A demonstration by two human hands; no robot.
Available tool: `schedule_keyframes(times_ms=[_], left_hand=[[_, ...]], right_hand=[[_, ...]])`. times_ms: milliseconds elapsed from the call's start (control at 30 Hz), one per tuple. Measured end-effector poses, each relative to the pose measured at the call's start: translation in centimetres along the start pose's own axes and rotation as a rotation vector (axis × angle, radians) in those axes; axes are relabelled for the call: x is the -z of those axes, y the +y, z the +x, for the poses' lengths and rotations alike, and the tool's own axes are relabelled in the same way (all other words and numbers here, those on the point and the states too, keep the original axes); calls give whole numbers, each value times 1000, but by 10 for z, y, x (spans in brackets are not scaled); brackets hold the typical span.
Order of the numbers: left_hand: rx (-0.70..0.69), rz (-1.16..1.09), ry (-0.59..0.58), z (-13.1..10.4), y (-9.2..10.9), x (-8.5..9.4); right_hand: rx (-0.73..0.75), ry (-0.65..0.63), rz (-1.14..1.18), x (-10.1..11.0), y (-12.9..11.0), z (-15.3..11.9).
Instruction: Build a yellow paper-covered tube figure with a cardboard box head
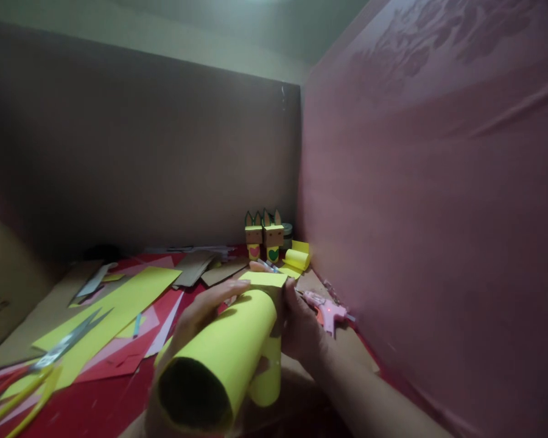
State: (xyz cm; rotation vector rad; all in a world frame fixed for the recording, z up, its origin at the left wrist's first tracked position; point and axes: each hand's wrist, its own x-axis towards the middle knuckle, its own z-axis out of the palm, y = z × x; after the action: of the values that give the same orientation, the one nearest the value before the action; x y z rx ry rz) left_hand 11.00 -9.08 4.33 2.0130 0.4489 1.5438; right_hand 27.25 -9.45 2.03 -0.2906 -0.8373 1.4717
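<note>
Yellow paper tube [231, 340]: in the hands, low centre of view, open end toward the wearer; landmark for all places below.
Cardboard box piece [266, 280]: at tube's far end, yellow top, brown side; looks joined to the tube, bond not visible.
Small yellow tube [270, 380]: under and right of the landmark tube; how it is fixed, can't tell.
Left hand [201, 305]: wrapped round tube's left side, fingers part open in a wide curve, fingertips at box piece's near left edge; palm side hidden.
Right hand [307, 333]: fingers bent in, gripping box piece's right corner; exact finger gap hidden.
Handling: probably very light; tube walls likely springy and easy to dent, box piece likely stiffer, joints maybe fragile. Paper looks matte, likely not slippery.
Where to hold: box sides for firm pressure; tube with a loose, wide grip, away from the open rim.
Pink glue gun [329, 309]: right of tube, beyond right hand; power light red, nozzle maybe hot.
Scissors [70, 342]: left of tube, blades apart, on yellow paper sheet [148, 292].
Two cardboard figures [254, 236] [273, 236]: beyond tube, upright, hearts on fronts.
Curled yellow paper [296, 260]: beyond tube, to the right.
</note>
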Motion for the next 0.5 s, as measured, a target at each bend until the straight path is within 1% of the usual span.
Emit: schedule_keyframes(times_ms=[67,167,333,400,500], left_hand=[[-60,6,-5,2,1,1],[-135,22,-48,7,-1,4],[-220,76,-94,8,-6,8],[-240,71,-86,8,-6,8],[-216,56,-118,8,-6,7]], right_hand=[[21,-17,-7,2,3,-2],[42,-46,-3,6,6,-3],[19,-67,0,6,7,-2],[8,-66,-6,5,7,-1],[-2,-50,-19,4,7,-1]])
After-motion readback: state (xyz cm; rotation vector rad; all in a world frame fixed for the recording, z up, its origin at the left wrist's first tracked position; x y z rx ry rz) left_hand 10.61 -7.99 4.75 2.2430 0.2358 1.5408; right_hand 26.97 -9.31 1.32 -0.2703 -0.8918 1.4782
